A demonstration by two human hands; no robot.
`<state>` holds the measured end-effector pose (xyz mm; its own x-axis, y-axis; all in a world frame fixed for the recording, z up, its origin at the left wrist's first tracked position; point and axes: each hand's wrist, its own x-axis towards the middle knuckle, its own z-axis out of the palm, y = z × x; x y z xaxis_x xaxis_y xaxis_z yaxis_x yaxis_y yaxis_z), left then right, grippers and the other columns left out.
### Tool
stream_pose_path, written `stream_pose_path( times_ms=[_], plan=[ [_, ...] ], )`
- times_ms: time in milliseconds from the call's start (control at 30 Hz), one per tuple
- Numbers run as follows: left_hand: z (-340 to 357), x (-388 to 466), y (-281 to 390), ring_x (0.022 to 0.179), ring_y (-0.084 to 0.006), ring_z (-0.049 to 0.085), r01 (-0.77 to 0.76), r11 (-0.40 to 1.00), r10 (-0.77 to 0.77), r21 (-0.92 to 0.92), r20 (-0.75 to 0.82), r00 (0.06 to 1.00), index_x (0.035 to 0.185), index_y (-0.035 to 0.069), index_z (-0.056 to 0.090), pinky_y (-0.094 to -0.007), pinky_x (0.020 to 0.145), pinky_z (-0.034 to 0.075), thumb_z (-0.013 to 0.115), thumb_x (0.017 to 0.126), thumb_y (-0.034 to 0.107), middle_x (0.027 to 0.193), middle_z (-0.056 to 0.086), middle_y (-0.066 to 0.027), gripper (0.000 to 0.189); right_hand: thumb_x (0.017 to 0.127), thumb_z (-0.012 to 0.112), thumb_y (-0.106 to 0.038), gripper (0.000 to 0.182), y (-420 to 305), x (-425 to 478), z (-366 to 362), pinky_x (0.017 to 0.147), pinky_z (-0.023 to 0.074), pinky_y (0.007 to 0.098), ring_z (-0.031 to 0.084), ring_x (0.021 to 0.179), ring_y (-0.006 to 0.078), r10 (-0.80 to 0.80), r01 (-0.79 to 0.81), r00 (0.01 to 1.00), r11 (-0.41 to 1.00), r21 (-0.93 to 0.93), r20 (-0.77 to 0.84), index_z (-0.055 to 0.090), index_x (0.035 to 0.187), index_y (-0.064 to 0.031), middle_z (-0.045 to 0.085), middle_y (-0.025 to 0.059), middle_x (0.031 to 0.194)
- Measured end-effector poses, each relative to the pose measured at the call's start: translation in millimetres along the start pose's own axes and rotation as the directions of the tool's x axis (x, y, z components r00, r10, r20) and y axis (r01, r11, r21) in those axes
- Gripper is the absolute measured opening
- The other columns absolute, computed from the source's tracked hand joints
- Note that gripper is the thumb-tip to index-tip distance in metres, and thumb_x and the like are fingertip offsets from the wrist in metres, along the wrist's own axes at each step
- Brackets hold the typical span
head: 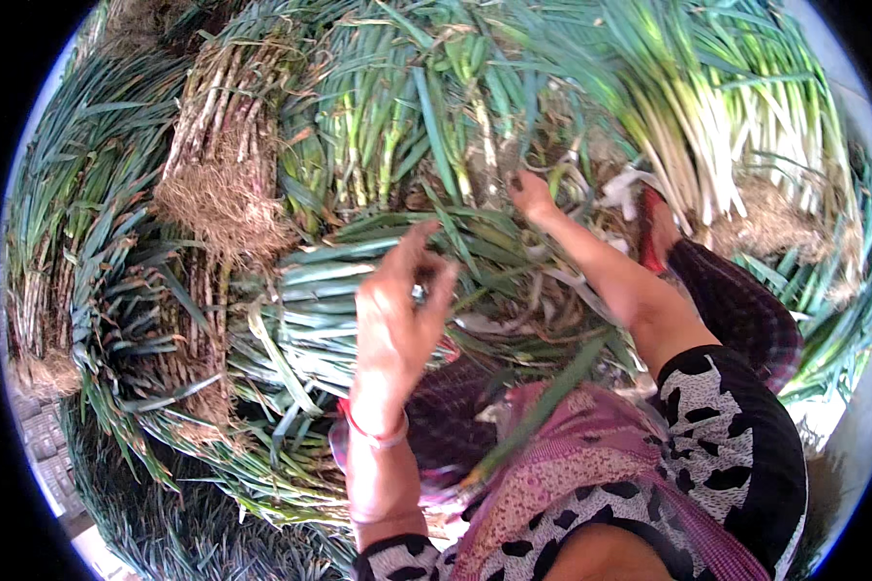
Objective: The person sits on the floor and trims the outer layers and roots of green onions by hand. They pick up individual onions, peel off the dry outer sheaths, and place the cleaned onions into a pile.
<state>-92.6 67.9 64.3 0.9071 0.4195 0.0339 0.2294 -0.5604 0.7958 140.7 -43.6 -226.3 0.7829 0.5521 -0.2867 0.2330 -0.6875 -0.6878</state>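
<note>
My left hand (pixel 405 305) is raised over a pile of long green leaves (pixel 320 305), its thumb and fingers curved apart with nothing plainly held. A red and a pale bangle circle that wrist. My right hand (pixel 530 192) reaches forward with curled fingers, beside a spring onion stalk (pixel 485 138); whether it grips anything is hidden. Under my right forearm lie pale peelings and stripped leaves (pixel 545 305). Right of that hand stands a bunch of spring onions with clean white stems (pixel 687 145). One loose green leaf (pixel 541 410) lies across my lap.
Spring onion bunches with brown, matted roots (pixel 221 207) are stacked at the left. More white-stemmed onions (pixel 792 152) rest at the far right, roots towards me. My foot in a red shoe (pixel 652 229) is beside the peelings. Dark green leaves (pixel 211 523) cover the lower left.
</note>
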Motion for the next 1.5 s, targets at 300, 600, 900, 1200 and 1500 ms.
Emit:
stream_pose_path(
  times_ms=[300,600,900,1200,1500],
  plan=[
    [3,10,9,0.073,-0.0214,0.062,0.043,0.998,-0.048,0.044,0.110,0.993,0.121,0.000,0.051,-0.0303,0.071,0.048,0.066,0.077,0.004,0.078,0.062,-0.0095,0.046,0.077,0.069,-0.019,0.089,2,58,84,0.089,0.0464,0.0430,0.054,0.104,0.0369,0.365,-0.377,0.926,0.893,0.247,0.095,0.012,0.140,0.0045,0.049,0.0282,0.120],
    [2,-12,14,0.068,-0.0253,0.062,-0.276,0.954,0.285,0.120,-0.063,0.956,0.111,0.000,0.057,-0.0324,0.064,0.049,0.066,0.079,0.012,0.076,0.062,-0.0142,0.036,0.086,0.056,-0.032,0.055,-79,-66,-65,0.092,0.0396,0.0442,0.052,0.105,0.0299,0.176,-0.242,0.970,0.648,0.722,0.168,0.043,0.128,0.0008,0.050,0.0196,0.122],
    [75,17,31,0.071,-0.0146,0.064,-0.211,0.958,0.237,-0.194,0.119,0.964,0.114,-0.005,0.055,-0.0288,0.068,0.050,0.053,0.091,0.023,0.077,0.066,-0.0121,0.036,0.084,0.056,-0.028,0.035,-21,-183,-156,0.070,0.0439,0.0389,0.054,0.080,0.0225,0.233,-0.173,0.972,0.598,0.783,0.037,0.056,0.105,0.0007,0.057,0.0105,0.088],
    [151,60,-15,0.093,-0.0270,0.058,0.194,0.065,-0.159,-0.979,0.182,0.970,0.120,0.001,0.044,-0.0391,0.082,0.051,0.034,0.094,0.049,0.108,0.056,-0.0164,0.056,0.087,0.053,-0.017,0.044,-48,-377,-179,0.079,0.0407,0.0270,0.049,0.090,0.0148,-0.127,0.030,0.983,0.820,0.571,0.130,0.041,0.126,0.0018,0.054,0.0073,0.103],
    [85,42,44,0.067,-0.0251,0.065,0.005,0.417,-0.129,-0.909,-0.053,0.990,0.112,-0.005,0.045,-0.0341,0.060,0.056,0.040,0.095,0.035,0.084,0.063,-0.0160,0.044,0.080,0.059,-0.012,0.053,-33,-352,-175,0.075,0.0445,0.0333,0.057,0.079,0.0297,-0.360,0.380,0.921,0.913,0.148,-0.149,0.037,0.127,-0.0004,0.057,0.0195,0.089]
  ],
)
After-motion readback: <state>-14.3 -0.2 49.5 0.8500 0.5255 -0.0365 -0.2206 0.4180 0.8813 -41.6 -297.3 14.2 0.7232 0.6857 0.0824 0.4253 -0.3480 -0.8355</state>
